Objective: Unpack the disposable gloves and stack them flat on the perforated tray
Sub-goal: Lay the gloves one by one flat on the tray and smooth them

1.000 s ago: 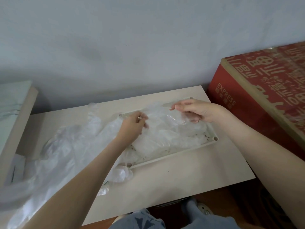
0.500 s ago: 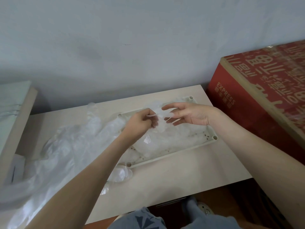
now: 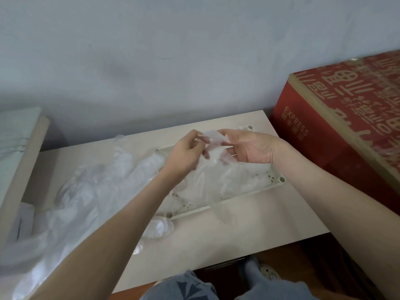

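Note:
A clear disposable glove (image 3: pixel 213 139) is held up above the white perforated tray (image 3: pixel 279 182). My left hand (image 3: pixel 186 152) pinches its left edge and my right hand (image 3: pixel 251 148) pinches its right edge, palm turned towards me. Several clear gloves (image 3: pixel 216 182) lie spread flat in the tray beneath my hands. A heap of crumpled clear plastic gloves and wrapping (image 3: pixel 82 198) lies on the table's left half, and one loose glove (image 3: pixel 158 228) rests by the tray's near left corner.
The tray sits on a small beige table (image 3: pixel 238 230) against a grey wall. A big red cardboard box (image 3: pixel 346 118) stands close on the right. A beige board or box (image 3: pixel 19 161) stands at the left. My knees and feet show below the table's front edge.
Both hands have risen from the tray and come together. They now hold one glove between them, stretched above the stack; a second ago they were pressing gloves down in the tray.

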